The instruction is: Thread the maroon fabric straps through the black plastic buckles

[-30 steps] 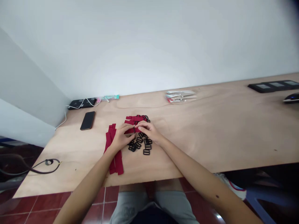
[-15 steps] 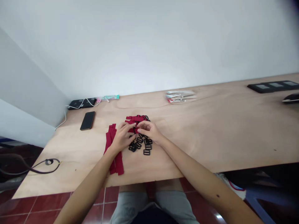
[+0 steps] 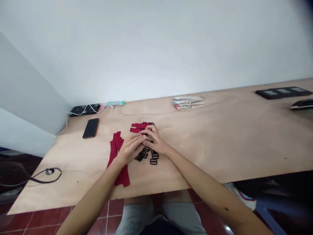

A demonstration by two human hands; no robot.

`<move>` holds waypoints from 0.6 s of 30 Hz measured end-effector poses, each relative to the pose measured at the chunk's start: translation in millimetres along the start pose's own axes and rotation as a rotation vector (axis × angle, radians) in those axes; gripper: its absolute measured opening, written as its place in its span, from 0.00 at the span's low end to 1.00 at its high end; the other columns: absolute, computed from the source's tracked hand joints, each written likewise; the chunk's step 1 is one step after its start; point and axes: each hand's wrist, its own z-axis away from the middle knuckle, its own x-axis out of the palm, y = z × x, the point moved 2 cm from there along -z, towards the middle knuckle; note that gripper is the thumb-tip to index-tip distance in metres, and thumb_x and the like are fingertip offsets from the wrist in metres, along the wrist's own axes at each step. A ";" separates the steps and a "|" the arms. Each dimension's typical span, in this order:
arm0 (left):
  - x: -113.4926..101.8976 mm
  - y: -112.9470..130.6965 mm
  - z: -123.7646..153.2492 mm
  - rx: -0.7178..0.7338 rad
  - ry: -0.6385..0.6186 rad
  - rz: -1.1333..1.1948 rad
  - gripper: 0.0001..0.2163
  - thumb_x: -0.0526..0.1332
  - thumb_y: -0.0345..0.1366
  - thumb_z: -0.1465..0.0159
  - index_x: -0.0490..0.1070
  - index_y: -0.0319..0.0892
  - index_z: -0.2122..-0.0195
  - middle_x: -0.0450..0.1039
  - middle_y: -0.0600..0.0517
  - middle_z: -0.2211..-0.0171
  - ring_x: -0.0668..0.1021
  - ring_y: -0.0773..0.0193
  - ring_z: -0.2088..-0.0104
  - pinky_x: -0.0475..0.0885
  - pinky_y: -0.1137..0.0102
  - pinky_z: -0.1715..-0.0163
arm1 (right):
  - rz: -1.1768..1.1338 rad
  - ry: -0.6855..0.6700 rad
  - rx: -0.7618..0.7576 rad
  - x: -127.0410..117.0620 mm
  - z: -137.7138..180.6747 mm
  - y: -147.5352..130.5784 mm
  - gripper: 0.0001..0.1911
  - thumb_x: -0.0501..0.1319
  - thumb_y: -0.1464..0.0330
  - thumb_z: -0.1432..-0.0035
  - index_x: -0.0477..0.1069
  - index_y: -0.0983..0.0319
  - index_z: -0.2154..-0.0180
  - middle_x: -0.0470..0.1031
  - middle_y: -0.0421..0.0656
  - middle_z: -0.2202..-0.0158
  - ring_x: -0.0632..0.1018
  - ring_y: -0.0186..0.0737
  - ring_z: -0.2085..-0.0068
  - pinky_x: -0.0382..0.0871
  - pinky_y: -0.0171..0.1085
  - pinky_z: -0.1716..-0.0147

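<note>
Head view | landmark: black buckles (image 3: 146, 152) | left hand (image 3: 129, 149) and right hand (image 3: 156, 141): over buckles' far side, fingers curled, meeting; contents hidden, cannot tell what's gripped | red straps (image 3: 125, 176): left of buckles; folded red strips (image 3: 138, 125): beyond

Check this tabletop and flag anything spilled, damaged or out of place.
One oddity: the black cable loops over the table's left end, its yellowish tip apparently plugged into nothing. The black buckles lie jumbled, seemingly ordinary clutter; I see no spill or damage.
</note>
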 end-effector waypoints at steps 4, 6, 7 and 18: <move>0.1 -7.6 1.0 -0.116 -0.021 0.054 0.19 0.63 0.28 0.27 0.72 0.50 0.37 0.81 0.44 0.46 0.84 0.55 0.47 0.82 0.56 0.46 | 0.131 0.054 0.011 -5.6 -0.9 1.0 0.14 0.68 0.53 0.34 0.79 0.56 0.58 0.70 0.50 0.46 0.69 0.55 0.40 0.58 0.57 0.34; -2.0 -14.0 1.2 -0.196 -0.006 0.018 0.15 0.63 0.30 0.27 0.76 0.49 0.42 0.81 0.44 0.47 0.83 0.54 0.47 0.81 0.55 0.45 | 0.153 0.122 0.033 -10.1 -2.9 5.4 0.11 0.68 0.56 0.34 0.78 0.56 0.60 0.73 0.49 0.49 0.71 0.55 0.42 0.59 0.57 0.36; -3.8 -17.3 1.2 -0.234 -0.002 0.000 0.13 0.63 0.31 0.28 0.77 0.48 0.44 0.80 0.44 0.48 0.83 0.54 0.46 0.80 0.55 0.44 | 0.153 0.154 0.041 -12.5 -4.0 8.2 0.10 0.68 0.57 0.33 0.78 0.56 0.61 0.75 0.49 0.50 0.72 0.55 0.44 0.60 0.57 0.37; -4.2 -32.6 5.9 -0.417 -0.196 0.062 0.17 0.63 0.31 0.31 0.74 0.45 0.41 0.76 0.44 0.48 0.80 0.52 0.46 0.78 0.55 0.43 | 0.043 0.082 0.093 -15.4 -4.4 23.1 0.10 0.66 0.59 0.34 0.80 0.58 0.63 0.82 0.45 0.65 0.78 0.47 0.60 0.70 0.46 0.54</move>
